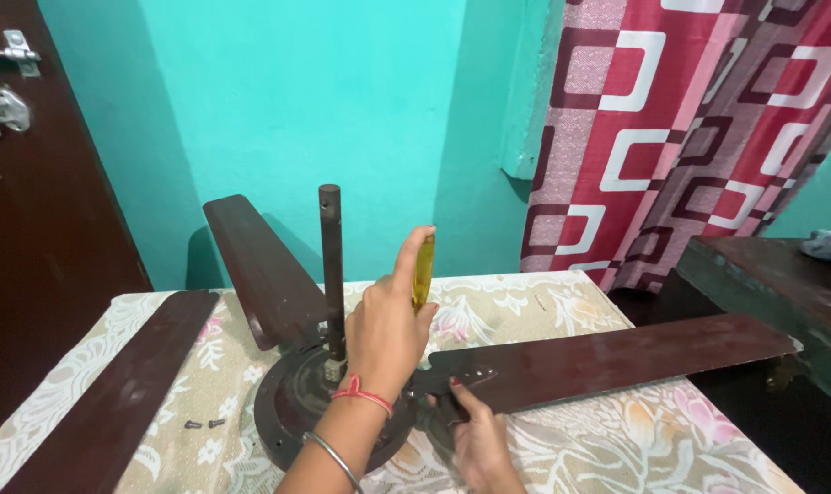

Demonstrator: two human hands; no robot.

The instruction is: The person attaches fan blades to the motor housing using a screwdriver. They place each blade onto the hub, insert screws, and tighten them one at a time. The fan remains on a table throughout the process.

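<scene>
Left hand (383, 329) grips my yellow-handled screwdriver (423, 271) upright over the fan motor (283, 402); right hand (479, 439) pinches the fan blade (607, 357) bracket.

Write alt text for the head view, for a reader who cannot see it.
A left hand holds a yellow-handled screwdriver upright over a brown ceiling fan motor on a floral-covered table, while the right hand steadies the right blade. Two loose screws lie nearby.
</scene>
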